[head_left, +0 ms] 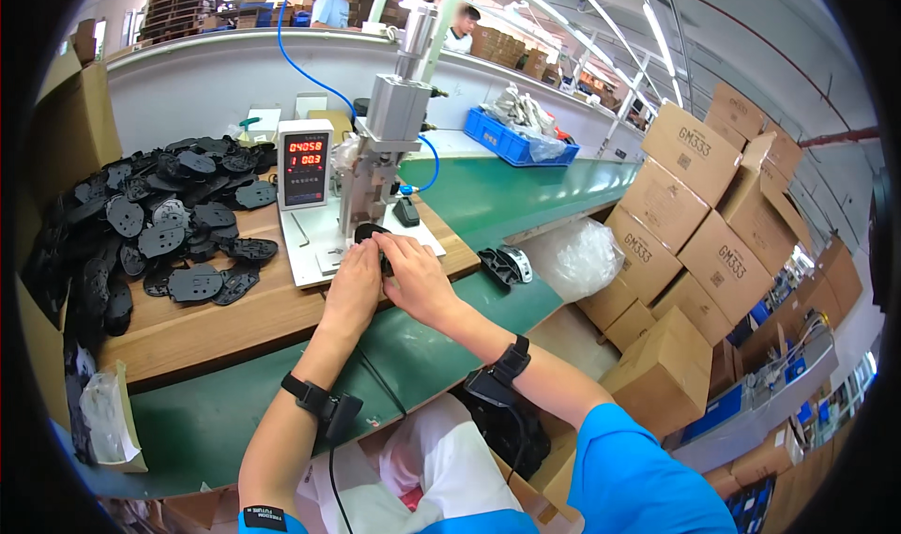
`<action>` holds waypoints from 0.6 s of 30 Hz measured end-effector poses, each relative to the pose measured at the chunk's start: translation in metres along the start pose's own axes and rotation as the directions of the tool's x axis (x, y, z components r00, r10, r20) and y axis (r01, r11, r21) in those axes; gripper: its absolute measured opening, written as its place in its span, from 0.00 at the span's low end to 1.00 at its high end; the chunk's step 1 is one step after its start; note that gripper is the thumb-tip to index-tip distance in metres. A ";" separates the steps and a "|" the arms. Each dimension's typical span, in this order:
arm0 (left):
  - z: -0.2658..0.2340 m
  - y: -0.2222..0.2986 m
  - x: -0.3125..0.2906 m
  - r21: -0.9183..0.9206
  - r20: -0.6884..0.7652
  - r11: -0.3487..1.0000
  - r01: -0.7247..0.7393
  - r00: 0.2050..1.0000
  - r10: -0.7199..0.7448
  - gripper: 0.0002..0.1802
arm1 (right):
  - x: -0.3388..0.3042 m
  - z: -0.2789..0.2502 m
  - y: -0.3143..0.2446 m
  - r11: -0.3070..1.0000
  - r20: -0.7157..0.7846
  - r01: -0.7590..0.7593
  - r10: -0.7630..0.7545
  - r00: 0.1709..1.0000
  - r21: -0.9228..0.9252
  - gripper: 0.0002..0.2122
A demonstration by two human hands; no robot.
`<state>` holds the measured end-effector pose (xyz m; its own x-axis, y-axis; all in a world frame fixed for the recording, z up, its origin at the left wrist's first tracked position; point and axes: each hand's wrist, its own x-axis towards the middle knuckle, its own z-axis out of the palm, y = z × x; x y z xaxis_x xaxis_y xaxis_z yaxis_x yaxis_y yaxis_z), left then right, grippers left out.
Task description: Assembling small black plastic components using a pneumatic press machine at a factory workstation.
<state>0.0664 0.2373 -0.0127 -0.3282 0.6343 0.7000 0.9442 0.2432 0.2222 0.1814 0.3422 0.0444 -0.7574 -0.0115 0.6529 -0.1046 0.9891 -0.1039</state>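
At the foot of a small silver pneumatic press (383,130), both hands are closed around a black plastic part (370,231). My left hand (354,288) grips it from the near left side. My right hand (415,271) curls over it from the right, its fingers meeting the left ones. Most of the part is hidden behind the fingers. The press stands on a white base plate (308,264), with a control box (305,165) with a lit red display at its left.
A heap of black plastic parts (174,215) covers the wooden board's left side. Right of the press lie a black-and-silver piece (505,267) and a clear plastic bag (572,257). A blue crate (521,140) stands behind; stacked cartons (690,215) rise at right. Two people are beyond the partition.
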 end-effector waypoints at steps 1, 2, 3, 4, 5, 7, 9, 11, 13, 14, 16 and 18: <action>-0.002 0.003 0.000 -0.039 -0.013 0.999 0.007 1.000 -0.007 0.25 | 0.004 0.004 0.003 0.999 0.024 -0.032 0.032 0.999 -0.017 0.32; -0.004 0.005 0.001 -0.078 -0.026 0.997 0.013 1.000 -0.015 0.25 | 0.006 0.007 0.007 1.000 0.026 -0.021 0.022 0.999 -0.015 0.32; -0.006 0.006 0.003 -0.153 -0.028 0.988 0.012 0.999 -0.016 0.25 | 0.007 0.008 0.011 0.989 0.068 -0.143 0.145 0.987 -0.029 0.31; -0.008 0.006 0.003 -0.152 -0.028 0.988 0.017 0.999 -0.021 0.25 | 0.005 0.009 0.013 0.962 0.108 -0.269 0.273 0.956 -0.048 0.30; -0.009 0.005 0.003 -0.157 -0.030 0.988 -0.007 1.000 0.002 0.25 | 0.005 0.007 0.018 0.978 0.080 -0.207 0.209 0.975 -0.040 0.23; -0.009 0.003 0.001 -0.178 -0.032 0.984 -0.019 0.999 0.014 0.25 | 0.003 0.008 0.021 0.985 0.084 -0.171 0.172 0.982 -0.022 0.20; -0.008 -0.003 -0.002 -0.146 -0.072 0.988 -0.044 0.997 0.034 0.27 | 0.006 0.010 0.019 0.991 0.092 -0.133 0.132 0.987 0.003 0.17; -0.007 -0.002 -0.004 -0.125 -0.123 0.989 -0.080 0.990 0.065 0.30 | 0.007 0.016 0.019 0.983 0.094 -0.182 0.181 0.979 0.008 0.15; -0.006 0.003 0.002 -0.181 -0.125 0.978 -0.103 0.989 0.081 0.36 | 0.008 0.020 0.030 0.976 0.091 -0.204 0.211 0.973 -0.074 0.15; -0.010 -0.001 0.004 -0.278 -0.054 0.959 -0.064 0.997 0.051 0.40 | 0.013 0.021 0.030 0.973 0.082 -0.206 0.215 0.973 -0.103 0.15; -0.018 -0.007 -0.006 -0.318 -0.072 0.947 -0.049 0.997 0.028 0.43 | 0.016 0.020 0.021 0.978 0.085 -0.171 0.182 0.980 -0.120 0.15; -0.039 -0.003 -0.012 -0.239 -0.103 0.971 -0.009 0.995 -0.016 0.43 | 0.014 0.016 0.027 0.982 0.086 -0.161 0.169 0.982 -0.098 0.16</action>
<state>0.0686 0.2004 0.0042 -0.3384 0.5514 0.7625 0.9268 0.0553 0.3714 0.1579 0.3661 0.0386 -0.8169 0.1434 0.5587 0.0821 0.9877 -0.1334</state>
